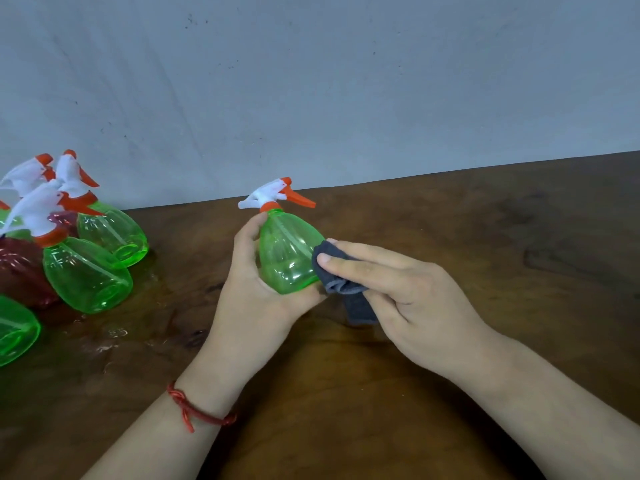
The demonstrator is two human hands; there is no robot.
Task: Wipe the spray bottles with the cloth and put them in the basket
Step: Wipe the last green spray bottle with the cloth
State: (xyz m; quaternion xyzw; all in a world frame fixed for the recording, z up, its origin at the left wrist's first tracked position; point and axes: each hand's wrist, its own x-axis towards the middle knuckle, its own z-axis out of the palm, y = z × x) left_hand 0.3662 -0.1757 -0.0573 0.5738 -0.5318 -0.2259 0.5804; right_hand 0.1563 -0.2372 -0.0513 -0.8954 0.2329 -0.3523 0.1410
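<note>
Left hand (254, 289) gripping green spray bottle (287, 252) at mid-table (485, 244); right hand (408, 299) pinching grey cloth (341, 285), pressing it against bottle's side.

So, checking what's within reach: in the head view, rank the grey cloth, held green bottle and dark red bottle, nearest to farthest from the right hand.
1. The grey cloth: held in the right hand itself.
2. The held green bottle: just left of it, against the cloth, gripped by the left hand.
3. The dark red bottle: far left, among the other bottles.
</note>
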